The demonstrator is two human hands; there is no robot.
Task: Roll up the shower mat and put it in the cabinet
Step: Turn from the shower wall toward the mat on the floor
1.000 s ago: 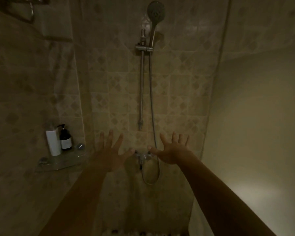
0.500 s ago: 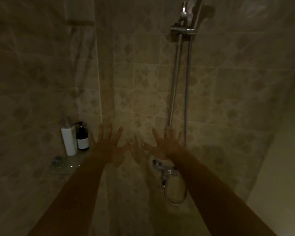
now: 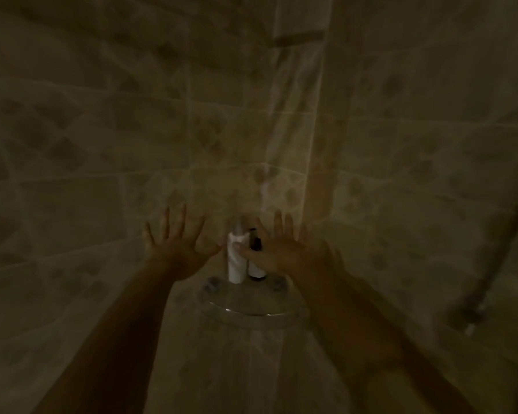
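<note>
Hands (image 3: 228, 252) spread before corner shelf (image 3: 251, 313)

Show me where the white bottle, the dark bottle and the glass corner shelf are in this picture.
white bottle (image 3: 235, 268): head view, on its lower body.
dark bottle (image 3: 256, 271): head view, on its lower body, below the right hand.
glass corner shelf (image 3: 251, 312): head view, on its curved front rim.

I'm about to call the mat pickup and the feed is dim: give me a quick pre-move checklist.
1. Left hand free, fingers spread: ok.
2. Right hand free, fingers spread: ok.
3. Shower mat in view: not ok, none visible.
4. Cabinet in view: not ok.
5. White bottle and dark bottle upright on the glass corner shelf: ok.
6. Right hand clear of the bottles: cannot tell, it overlaps them.
</note>
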